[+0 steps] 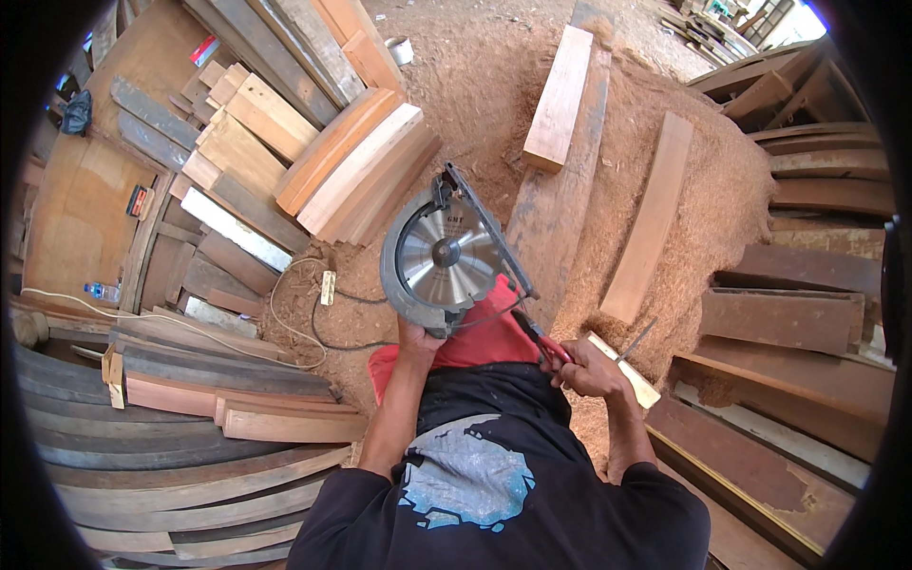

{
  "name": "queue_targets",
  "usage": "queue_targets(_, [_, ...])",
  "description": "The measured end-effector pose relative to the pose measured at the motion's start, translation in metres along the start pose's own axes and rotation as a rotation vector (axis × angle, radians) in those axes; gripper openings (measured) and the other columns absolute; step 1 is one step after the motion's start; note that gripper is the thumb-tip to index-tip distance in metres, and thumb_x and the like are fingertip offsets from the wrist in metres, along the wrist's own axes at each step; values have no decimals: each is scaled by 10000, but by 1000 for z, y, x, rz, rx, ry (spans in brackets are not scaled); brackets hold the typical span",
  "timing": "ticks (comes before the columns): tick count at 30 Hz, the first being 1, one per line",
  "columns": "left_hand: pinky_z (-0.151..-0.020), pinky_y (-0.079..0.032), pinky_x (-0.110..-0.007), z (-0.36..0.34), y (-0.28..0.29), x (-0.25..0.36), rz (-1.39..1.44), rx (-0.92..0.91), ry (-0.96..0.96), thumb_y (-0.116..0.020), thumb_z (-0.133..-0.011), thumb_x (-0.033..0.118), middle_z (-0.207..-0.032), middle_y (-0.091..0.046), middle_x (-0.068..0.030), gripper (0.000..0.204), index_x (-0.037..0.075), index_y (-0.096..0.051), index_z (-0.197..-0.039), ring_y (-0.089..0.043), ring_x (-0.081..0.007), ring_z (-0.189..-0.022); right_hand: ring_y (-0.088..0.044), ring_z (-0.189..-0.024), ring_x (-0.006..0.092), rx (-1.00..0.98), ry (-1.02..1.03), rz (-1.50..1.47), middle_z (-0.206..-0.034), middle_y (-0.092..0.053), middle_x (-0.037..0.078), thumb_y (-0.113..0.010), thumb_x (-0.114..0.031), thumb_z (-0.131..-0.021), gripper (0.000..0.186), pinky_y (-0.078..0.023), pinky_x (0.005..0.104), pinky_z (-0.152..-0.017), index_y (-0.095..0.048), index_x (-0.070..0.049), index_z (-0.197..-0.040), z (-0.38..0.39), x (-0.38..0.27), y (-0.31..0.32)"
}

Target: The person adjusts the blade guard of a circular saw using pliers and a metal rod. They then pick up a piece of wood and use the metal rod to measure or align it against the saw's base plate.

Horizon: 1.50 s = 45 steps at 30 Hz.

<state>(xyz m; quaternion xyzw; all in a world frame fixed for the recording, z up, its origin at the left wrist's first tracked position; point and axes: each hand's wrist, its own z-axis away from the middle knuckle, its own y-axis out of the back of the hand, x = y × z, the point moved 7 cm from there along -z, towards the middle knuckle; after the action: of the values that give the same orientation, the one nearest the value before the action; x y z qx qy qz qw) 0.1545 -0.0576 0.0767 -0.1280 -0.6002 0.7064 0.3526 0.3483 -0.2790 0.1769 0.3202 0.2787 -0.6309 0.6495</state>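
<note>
Over my lap I see a circular saw (404, 304) held up with its toothed silver blade (446, 252) facing me. My left hand (418, 334) is closed round the lower part of its grey housing. In my right hand (591, 368) is a pair of pliers (548, 347) with red handles and dark jaws, pointing toward the saw's flat base plate (494, 228). The jaw tips are close to the plate's lower end; whether they touch it I cannot tell. A thin metal rod (636, 339) sticks up just beyond my right hand, above a pale wood strip (627, 370).
Ahead, a squared timber (560, 100) lies on a long weathered board (560, 204). A loose plank (651, 218) rests on sawdust to its right. Stacked wood (342, 171) stands at the left, more boards (788, 318) at the right. Near the saw, a cable (318, 323) loops over the ground.
</note>
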Motion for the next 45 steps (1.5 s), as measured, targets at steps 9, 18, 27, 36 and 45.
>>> queue_targets(9, [-1050,-523,-547,1,-12,0,71,-24,-25,-598,-980,285,-1337,-652,-149,468,39,-568,-1377,-637,-337,-1224,-671,-817,291,97,254,487,-924,-686,166,-537,-34,-774,230,-529,419,-736,-597,3,-994,-7,-6,-10])
queue_targets(18, [-1079,-493,-546,-16,-2,-3,82,26,-39,-618,-942,277,-1337,-650,-145,481,30,-579,-1353,-621,-335,-1242,-624,-982,494,698,171,716,-1030,-622,337,-615,-155,-830,390,-502,554,-854,-592,60,-1155,-133,37,32])
queue_targets(27, [-1077,-492,-564,-18,7,-5,126,39,-43,-559,-972,301,-1331,-649,-164,459,30,-581,-1342,-627,-356,-1233,-666,-966,353,503,341,471,-1036,-705,156,-608,-231,-943,307,-532,443,-837,-704,-2,-1124,-111,-11,1])
queue_targets(36, [-573,-621,-409,-3,-25,-18,56,-176,310,-598,-961,377,-943,-728,-164,426,-12,-639,-1130,-719,-284,-720,-566,-727,88,-284,347,-895,-926,-684,22,-536,-292,-1079,338,-480,237,-649,-680,-8,-1193,-90,-83,-107])
queue_targets(45, [-633,-603,-378,-11,-16,-26,-152,183,10,-588,-976,363,-823,-668,-78,342,44,-644,-1084,-686,-212,-708,-494,-571,78,31,262,-845,-763,-627,-16,-575,-314,-1058,291,-413,223,-508,-683,-48,-1009,-82,-73,-87])
